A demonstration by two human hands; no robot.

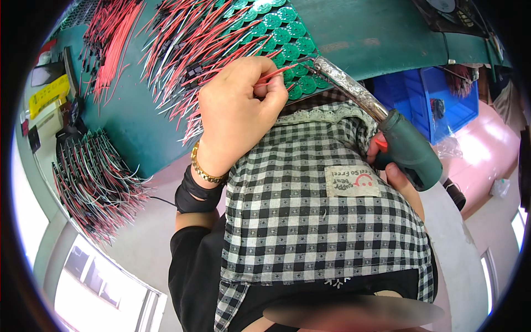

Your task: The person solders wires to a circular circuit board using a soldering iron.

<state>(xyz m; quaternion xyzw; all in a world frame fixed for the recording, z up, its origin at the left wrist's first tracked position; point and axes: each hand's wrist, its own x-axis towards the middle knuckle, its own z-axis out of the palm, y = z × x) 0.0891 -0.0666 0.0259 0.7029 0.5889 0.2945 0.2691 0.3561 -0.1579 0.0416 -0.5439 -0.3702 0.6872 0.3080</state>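
Observation:
My left hand (238, 108) is closed in a pinch on a thin red wire (286, 70), whose tip points toward the near edge of a panel of round green circuit boards (281, 36). In my right hand (375, 146) is a soldering gun (412, 148) with a dark green body, a red trigger and a stained metal barrel. Its tip is close to the wire's end above the panel; whether they touch is too small to tell. Many red and white wires with black connectors (194, 71) lie across the boards, left of and beneath my left hand.
Another bundle of red wires (113, 47) lies on the green table (354, 52) at the far left. A thick bunch of wires (99, 182) hangs at the left edge. A blue bin (454, 105) stands at the right, beside a pink surface (478, 149). A fan-like device (449, 11) sits far right.

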